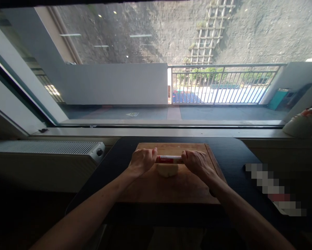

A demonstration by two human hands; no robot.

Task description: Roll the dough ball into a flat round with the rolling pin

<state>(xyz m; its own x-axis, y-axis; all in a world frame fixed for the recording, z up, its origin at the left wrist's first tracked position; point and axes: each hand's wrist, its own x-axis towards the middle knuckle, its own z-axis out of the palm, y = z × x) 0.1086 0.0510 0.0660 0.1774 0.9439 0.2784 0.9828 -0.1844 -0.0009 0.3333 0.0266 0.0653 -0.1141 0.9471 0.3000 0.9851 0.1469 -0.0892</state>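
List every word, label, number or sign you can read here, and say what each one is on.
None can be read.
Rolling pin, gripped by the left hand and right hand over the dough: red band with pale marks, too small and blurred to read.
Balcony floor outside the window: a pale triangular marking, no legible text.

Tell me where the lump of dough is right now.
In the head view the dough lies near the middle of the wooden board, just under the red-and-white roller held between the left hand and right hand.
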